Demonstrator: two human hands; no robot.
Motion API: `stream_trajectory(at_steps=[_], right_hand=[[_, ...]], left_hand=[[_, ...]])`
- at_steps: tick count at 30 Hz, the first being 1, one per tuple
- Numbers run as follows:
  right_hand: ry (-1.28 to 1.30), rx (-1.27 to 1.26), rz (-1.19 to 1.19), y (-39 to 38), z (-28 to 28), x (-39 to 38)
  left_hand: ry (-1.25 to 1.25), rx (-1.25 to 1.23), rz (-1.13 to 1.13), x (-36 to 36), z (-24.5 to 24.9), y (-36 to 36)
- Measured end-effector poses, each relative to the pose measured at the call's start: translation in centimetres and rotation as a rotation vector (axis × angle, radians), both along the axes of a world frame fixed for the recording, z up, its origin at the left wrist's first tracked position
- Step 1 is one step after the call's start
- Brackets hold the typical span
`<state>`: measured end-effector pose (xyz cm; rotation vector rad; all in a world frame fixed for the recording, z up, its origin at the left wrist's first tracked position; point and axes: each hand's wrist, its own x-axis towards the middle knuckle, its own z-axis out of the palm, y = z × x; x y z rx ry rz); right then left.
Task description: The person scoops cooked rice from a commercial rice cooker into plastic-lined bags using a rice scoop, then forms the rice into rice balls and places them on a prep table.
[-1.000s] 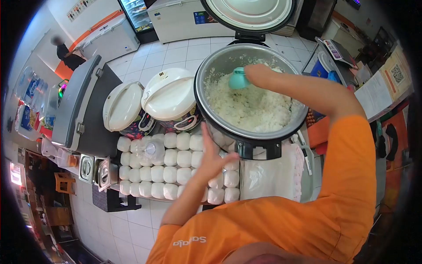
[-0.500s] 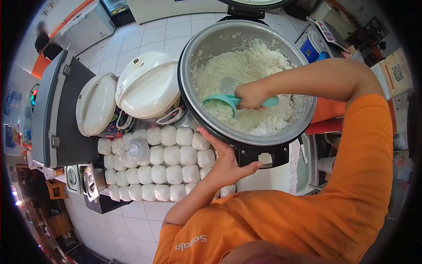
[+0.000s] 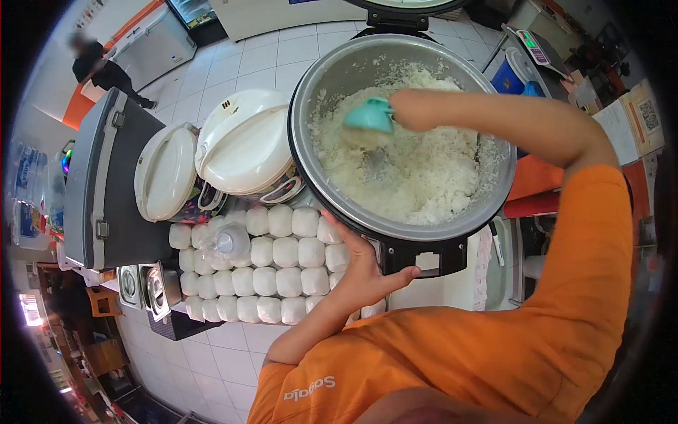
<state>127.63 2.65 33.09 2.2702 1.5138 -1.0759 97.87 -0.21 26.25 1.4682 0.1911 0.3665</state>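
Note:
A large round cooker (image 3: 311,173) full of white rice (image 3: 431,177) stands in front of me. My right hand (image 3: 415,110) is closed around the handle of a turquoise scoop (image 3: 369,117), held over the rice in the upper middle of the pot and slightly blurred. My left hand (image 3: 371,272) rests against the cooker's near outer side, beside its black front bracket (image 3: 431,258), with thumb and fingers spread. Just left of it lie rows of white rounded packs (image 3: 288,280), with a clear plastic bottle (image 3: 226,244) on top.
Two white-lidded containers (image 3: 244,145) (image 3: 166,173) stand left of the cooker, beside a grey cooler box (image 3: 131,177). Metal lidded pans (image 3: 161,288) are at the lower left. A person (image 3: 99,67) stands at the far upper left. A scale (image 3: 533,48) is at the upper right.
My right hand has lifted the scoop up and away from me, and the scoop has turned over. My left hand keeps its place on the cooker. The far person has come further into view.

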Motion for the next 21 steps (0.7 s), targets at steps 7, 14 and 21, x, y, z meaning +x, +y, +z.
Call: stream_trajectory(at_steps=[7, 14, 21], right_hand=[[-0.302, 0.178, 0.215, 1.2, -1.7, -0.5], [-0.233, -0.341, 0.573, 1.4, -5.6, -1.7], [-0.005, -0.131, 0.172, -0.9, -0.5, -6.8]], left_hand=[[-0.021, -0.020, 0.021, -0.1, -0.1, -0.1], [0.014, 0.069, 0.076, -0.1, -0.8, -0.3], [-0.036, 0.039, 0.116, 0.3, -0.7, -0.5]])
